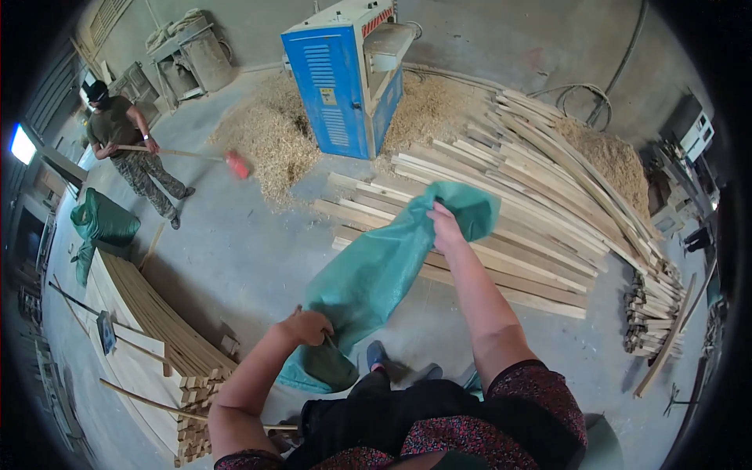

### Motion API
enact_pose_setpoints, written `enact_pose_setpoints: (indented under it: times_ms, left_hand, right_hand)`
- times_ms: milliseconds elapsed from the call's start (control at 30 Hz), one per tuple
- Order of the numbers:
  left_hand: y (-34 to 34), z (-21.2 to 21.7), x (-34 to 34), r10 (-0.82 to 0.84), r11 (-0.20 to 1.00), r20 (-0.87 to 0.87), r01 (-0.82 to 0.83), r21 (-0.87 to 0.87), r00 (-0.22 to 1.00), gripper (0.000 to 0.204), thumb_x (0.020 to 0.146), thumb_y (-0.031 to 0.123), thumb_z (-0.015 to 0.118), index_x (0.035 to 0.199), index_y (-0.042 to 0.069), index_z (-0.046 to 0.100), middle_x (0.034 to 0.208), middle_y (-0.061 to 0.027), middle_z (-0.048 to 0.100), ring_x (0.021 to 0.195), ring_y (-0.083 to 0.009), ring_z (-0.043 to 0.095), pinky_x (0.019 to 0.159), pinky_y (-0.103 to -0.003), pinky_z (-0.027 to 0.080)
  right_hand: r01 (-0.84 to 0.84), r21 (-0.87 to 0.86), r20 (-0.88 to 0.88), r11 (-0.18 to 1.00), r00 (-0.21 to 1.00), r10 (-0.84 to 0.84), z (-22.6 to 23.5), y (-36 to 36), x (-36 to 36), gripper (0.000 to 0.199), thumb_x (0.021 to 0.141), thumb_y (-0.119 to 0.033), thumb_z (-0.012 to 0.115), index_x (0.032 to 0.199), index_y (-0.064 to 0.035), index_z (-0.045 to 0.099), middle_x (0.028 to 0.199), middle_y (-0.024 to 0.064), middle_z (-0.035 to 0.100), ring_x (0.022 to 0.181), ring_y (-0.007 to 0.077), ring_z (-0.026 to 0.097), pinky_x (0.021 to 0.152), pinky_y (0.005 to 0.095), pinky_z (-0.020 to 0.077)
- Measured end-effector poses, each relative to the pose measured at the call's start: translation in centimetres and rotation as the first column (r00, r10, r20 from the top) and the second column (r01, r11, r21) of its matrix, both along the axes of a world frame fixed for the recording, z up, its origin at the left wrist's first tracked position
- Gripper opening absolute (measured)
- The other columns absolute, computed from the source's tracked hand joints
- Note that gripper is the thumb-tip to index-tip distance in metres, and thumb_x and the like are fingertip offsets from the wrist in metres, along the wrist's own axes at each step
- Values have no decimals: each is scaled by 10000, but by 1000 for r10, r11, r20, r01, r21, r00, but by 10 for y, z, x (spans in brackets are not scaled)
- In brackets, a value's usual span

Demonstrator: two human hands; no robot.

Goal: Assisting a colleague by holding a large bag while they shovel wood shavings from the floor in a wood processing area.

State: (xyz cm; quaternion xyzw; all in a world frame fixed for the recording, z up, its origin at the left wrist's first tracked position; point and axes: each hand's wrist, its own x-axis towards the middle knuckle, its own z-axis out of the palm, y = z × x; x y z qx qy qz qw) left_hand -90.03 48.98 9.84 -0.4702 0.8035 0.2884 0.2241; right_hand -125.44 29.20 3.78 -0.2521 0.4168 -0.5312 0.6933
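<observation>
Short patterned red-and-dark sleeves, bare forearms, black apron or trousers, blue shoe [377, 355].

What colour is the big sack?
Teal green, the sack; the head view shows it clearly.

A blue machine [345, 78] stands at the far side of the concrete floor [235, 251], with heaps of sawdust [270, 137] on both its sides. Long wooden planks [509, 204] lie in a wide stack at the right. Another plank stack [157, 321] lies at the left. Far left, a person [129, 149] sweeps with a red broom [235, 163], near a green sack [106, 219].
</observation>
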Motion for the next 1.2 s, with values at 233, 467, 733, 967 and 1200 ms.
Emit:
enact_pose_setpoints:
  times_ms: [233, 467, 733, 967, 1200]
  left_hand:
    - [-44, 4, 14, 484, 698, -783, -712, 77, 390, 667, 768, 296, 762, 1335, 85, 483, 1326, -172, 518, 1234, -290, 492, 973, -444, 423]
    - [-80, 50, -35, 175, 809, -865, -570, -145, 470, 908, 814, 221, 717, 1502, 79, 142, 1353, -207, 496, 1242, -317, 492, 988, -391, 415]
    - [-86, -6, -21, -125, 946, -811, -179, -271, 572, 566, 713, -128, 485, 1222, 97, 589, 1141, -155, 636, 1024, -334, 607, 880, -396, 486]
    - [-45, -2, -32, -277, 924, -689, -12, -383, 670, 662, 572, -106, 539, 1168, 161, 645, 1140, -24, 659, 1042, -272, 611, 873, -384, 488]
    - [-35, -7, -41, -150, 976, -662, 2, -218, 734, 643, 600, -72, 559, 1209, 125, 617, 1184, -95, 630, 1071, -313, 589, 927, -409, 470]
  right_hand:
    - [-668, -534, -835, 518, 514, -199, 42, 88, 98, 223, 816, 38, 470, 919, -4, 662, 1426, 299, 340, 1301, 448, 371, 1063, 390, 345]
    - [-668, -211, -836, 713, 502, 223, 1, 194, 165, 421, 842, -165, 558, 1251, -64, 558, 1394, 291, 382, 1272, 414, 424, 1020, 426, 412]
    - [-615, 210, -80, 760, 764, 641, -106, 191, 93, 412, 891, -206, 596, 1258, -32, 524, 1221, 121, 588, 1072, 240, 596, 899, 383, 482]
    - [-31, 27, 144, 999, 989, 27, -10, 134, 20, 421, 936, -196, 521, 1313, -12, 480, 1251, 137, 579, 1114, 286, 582, 980, 407, 451]
    - [-332, 342, 331, 879, 918, 218, -121, 84, -10, 418, 947, -202, 548, 1272, 54, 495, 1216, 167, 600, 1093, 304, 601, 982, 440, 463]
